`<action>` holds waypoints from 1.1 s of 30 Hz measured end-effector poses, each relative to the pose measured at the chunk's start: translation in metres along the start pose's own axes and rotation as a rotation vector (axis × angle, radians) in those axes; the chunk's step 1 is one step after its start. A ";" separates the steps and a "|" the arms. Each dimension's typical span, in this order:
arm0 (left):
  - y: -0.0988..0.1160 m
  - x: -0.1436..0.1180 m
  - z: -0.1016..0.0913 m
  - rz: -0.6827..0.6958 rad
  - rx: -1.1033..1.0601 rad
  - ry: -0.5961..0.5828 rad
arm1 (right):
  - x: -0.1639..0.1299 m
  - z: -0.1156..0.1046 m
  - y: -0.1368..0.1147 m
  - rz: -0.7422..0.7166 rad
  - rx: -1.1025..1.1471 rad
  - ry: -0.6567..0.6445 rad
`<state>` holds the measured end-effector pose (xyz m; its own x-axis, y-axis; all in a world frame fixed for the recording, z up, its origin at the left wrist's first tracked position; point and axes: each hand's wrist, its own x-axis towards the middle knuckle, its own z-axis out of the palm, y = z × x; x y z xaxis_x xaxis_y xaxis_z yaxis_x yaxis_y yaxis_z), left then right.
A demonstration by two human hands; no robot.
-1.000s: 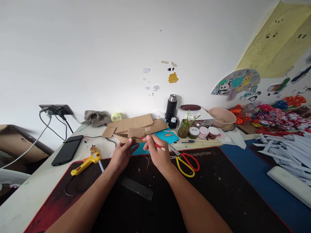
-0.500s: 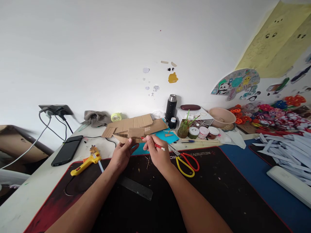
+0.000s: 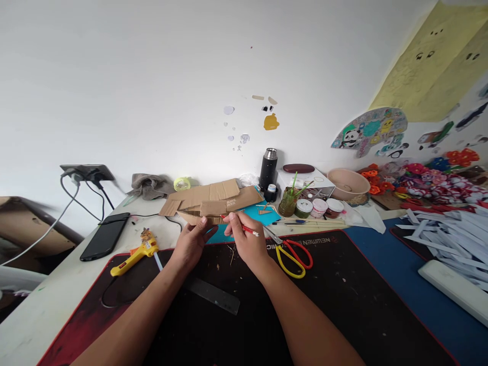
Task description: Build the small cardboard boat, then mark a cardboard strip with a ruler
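Observation:
My right hand grips a red pencil, its tip aimed at the near edge of a stack of brown cardboard pieces. My left hand rests on the black desk mat with its fingertips touching the lowest cardboard piece. A teal sheet lies under the cardboard, partly hidden by both hands.
Yellow-and-red scissors lie right of my right hand. A yellow glue gun, a black phone and a dark ruler lie to the left and near. Paint jars, a black flask, a bowl and white paper strips crowd the right.

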<state>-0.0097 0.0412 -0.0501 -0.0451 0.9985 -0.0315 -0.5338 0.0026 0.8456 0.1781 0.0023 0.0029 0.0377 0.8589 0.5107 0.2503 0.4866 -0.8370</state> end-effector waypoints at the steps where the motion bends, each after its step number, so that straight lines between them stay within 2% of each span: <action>1: 0.000 0.000 0.000 -0.003 -0.005 0.001 | 0.000 0.000 0.000 0.004 0.000 -0.001; 33: 0.002 -0.002 0.004 -0.022 -0.032 0.035 | 0.001 0.001 0.002 -0.016 -0.010 0.011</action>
<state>-0.0069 0.0399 -0.0463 -0.0620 0.9957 -0.0687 -0.5617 0.0221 0.8270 0.1781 0.0041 0.0011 0.0443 0.8492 0.5263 0.2608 0.4987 -0.8266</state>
